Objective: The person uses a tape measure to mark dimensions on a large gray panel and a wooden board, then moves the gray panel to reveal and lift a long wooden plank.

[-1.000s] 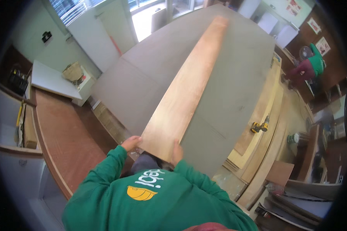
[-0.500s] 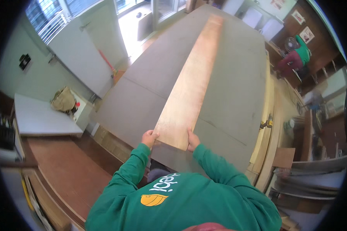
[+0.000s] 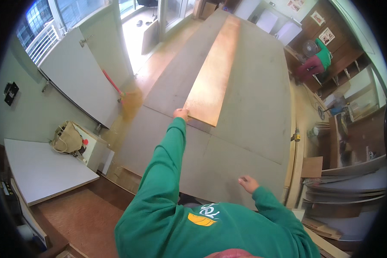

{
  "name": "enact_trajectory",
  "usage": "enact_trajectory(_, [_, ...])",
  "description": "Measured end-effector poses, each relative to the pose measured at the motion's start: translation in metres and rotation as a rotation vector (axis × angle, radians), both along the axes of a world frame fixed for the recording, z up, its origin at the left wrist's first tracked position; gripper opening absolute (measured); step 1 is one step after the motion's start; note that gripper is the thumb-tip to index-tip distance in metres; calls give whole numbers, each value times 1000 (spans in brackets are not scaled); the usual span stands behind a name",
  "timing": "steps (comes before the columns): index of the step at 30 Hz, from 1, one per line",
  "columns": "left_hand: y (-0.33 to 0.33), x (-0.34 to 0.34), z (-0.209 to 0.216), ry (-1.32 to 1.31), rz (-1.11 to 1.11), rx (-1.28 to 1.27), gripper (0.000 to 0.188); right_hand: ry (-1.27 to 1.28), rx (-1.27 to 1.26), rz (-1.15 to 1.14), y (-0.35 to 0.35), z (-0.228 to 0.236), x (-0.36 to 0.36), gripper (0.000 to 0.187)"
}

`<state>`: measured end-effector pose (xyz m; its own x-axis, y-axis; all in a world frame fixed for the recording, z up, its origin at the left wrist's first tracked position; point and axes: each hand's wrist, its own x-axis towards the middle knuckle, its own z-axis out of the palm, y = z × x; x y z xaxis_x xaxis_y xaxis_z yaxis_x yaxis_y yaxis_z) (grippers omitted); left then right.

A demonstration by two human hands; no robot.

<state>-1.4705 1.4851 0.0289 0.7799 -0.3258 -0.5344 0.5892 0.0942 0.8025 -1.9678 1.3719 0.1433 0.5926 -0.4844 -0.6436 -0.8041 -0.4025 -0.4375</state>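
Note:
A long, light-brown wooden board [image 3: 210, 86] lies lengthwise over a big grey worktable [image 3: 253, 107], its narrow near end facing me. My left arm is stretched out, and my left hand [image 3: 181, 114] is closed on the near left corner of the board. Lower on the right, my right hand [image 3: 248, 184] is off the board, above the near part of the tabletop. Its fingers are loosely bent and somewhat apart, with nothing visible in them.
A yellow-and-black drill [image 3: 296, 136] rests along the table's right side. Stacked sheets [image 3: 348, 193] stand at the right. A white panel [image 3: 51, 170], a tan bag [image 3: 67, 138] and a broom [image 3: 131, 103] are on the left. Another person in green [image 3: 324, 58] bends down at the far right.
The board has moved forward, away from me, along the table. My left hand has gone forward with it. My right hand has let go of its right edge and drawn back toward me.

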Motion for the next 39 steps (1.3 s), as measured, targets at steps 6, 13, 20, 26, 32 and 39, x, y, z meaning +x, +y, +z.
enact_trajectory(6, [-12, -16, -54, 131, 93, -78, 36, 188, -80, -325, 12, 9, -169, 49])
enact_trajectory(13, [24, -2, -86, -100, -26, 338, 29, 390, -95, -243, 43, 20, -180, 47])
enact_trajectory(20, [29, -9, -44, -420, -351, 744, 35, 256, 43, -406, 30, -9, -185, 40])
enact_trajectory(26, [70, -22, 8, -743, -134, 773, 52, 170, 161, -481, 27, -27, -166, 38])
enact_trajectory(32, [163, -107, -11, -847, -190, 943, 54, 199, 166, -401, 49, -20, -147, 40])
enact_trajectory(39, [243, -189, -24, -667, -445, 1172, 70, 276, 186, -363, 59, -8, -146, 39])
